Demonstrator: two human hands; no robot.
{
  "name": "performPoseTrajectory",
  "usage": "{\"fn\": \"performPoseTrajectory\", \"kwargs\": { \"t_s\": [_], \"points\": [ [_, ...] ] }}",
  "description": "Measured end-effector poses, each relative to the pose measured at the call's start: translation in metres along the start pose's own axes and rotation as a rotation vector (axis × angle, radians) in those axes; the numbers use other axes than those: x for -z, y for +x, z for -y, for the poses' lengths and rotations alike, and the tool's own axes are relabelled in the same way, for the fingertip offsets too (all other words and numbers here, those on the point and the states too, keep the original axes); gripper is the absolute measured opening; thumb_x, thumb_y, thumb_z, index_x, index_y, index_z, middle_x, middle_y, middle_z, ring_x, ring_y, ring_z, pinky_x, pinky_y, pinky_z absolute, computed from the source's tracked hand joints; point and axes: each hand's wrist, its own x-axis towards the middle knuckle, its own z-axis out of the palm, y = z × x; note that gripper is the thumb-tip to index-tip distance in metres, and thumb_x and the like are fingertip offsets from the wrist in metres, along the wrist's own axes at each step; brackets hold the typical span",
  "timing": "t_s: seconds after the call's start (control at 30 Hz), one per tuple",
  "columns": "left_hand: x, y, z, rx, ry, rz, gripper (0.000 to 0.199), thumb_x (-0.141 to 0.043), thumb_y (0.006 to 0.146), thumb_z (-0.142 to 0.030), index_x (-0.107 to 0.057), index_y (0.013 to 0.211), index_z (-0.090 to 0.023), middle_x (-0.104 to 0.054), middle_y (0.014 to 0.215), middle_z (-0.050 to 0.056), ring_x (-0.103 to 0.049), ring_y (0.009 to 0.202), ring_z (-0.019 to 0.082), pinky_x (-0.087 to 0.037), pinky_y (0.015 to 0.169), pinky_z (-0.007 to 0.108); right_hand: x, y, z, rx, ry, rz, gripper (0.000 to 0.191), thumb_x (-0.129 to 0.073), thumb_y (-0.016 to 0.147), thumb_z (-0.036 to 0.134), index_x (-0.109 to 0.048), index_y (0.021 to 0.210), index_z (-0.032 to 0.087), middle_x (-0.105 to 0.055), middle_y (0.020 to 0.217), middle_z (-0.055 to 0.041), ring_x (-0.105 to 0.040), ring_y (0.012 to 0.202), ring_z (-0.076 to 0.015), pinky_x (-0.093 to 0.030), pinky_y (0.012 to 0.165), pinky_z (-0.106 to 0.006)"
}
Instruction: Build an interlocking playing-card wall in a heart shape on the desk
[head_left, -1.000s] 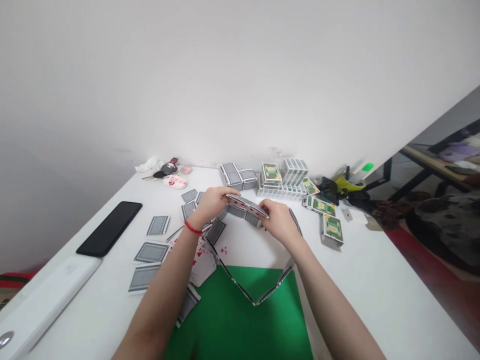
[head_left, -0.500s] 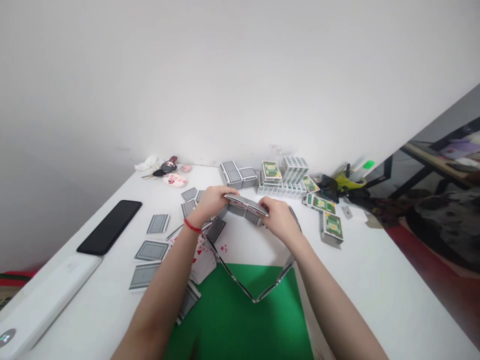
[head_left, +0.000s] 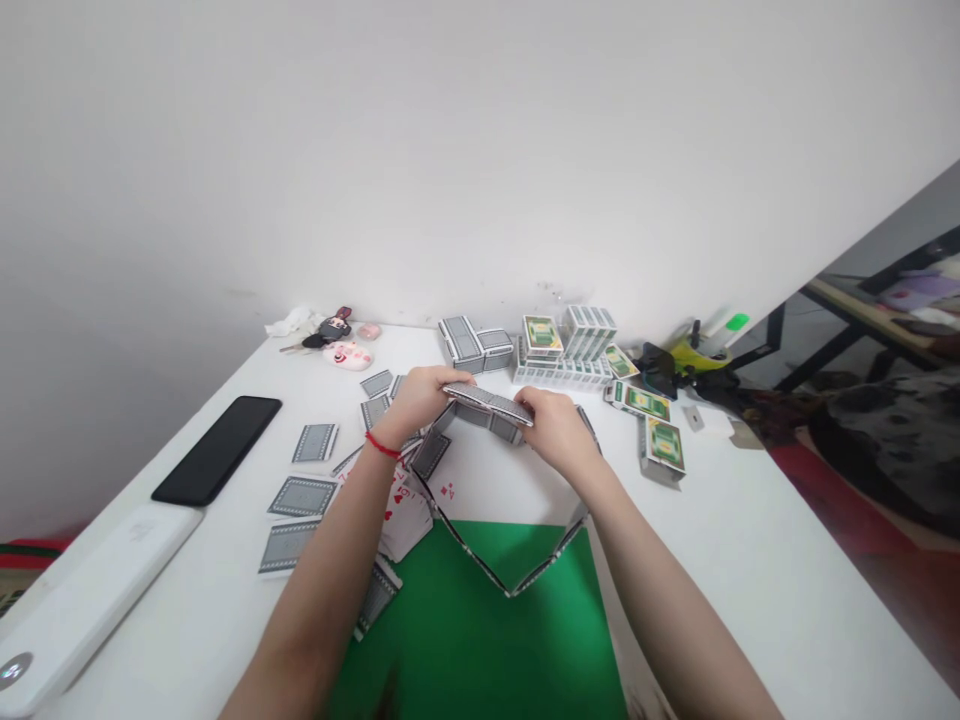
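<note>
A ring of linked grey-backed playing cards (head_left: 480,572) stands on its edge, partly over a green mat (head_left: 487,650). At its far side, my left hand (head_left: 421,400) pinches the left end of a flat strip of joined cards (head_left: 491,403). My right hand (head_left: 553,428) has its fingers closed on the strip's right end. More grey card panels show just beneath the strip. Left of the ring lie folded grey cards (head_left: 304,496) and a fanned pile of face-up cards (head_left: 405,518), partly hidden by my left forearm.
Card decks (head_left: 460,343) and a stack of card boxes (head_left: 562,372) stand near the wall. Two green-and-white boxes (head_left: 663,446) lie at right. A black phone (head_left: 217,450), a white device (head_left: 97,600) and small trinkets (head_left: 347,354) occupy the left side.
The strip between my hands has tilted, so its grey backs now show where red-marked faces showed before. Both hands keep their hold, and the view has shifted slightly.
</note>
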Motion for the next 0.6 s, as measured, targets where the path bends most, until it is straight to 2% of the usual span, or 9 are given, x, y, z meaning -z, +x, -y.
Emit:
{"fn": "performPoseTrajectory", "kwargs": {
  "t_s": [0.6],
  "points": [
    [0.0033,-0.0011,-0.0064,-0.023,0.035,0.030,0.032,-0.043,0.073,-0.015,-0.070,0.088,-0.021,-0.071,0.091,0.000,-0.063,0.083,0.015,-0.046,0.075,0.022,0.0033,0.0009,0.0028,-0.009,-0.050,0.016,0.022,-0.051,0.068,0.005,-0.061,0.081,0.018,-0.067,0.081,-0.0067,-0.057,0.074,-0.0195,-0.035,0.065,-0.025]
  ]
}}
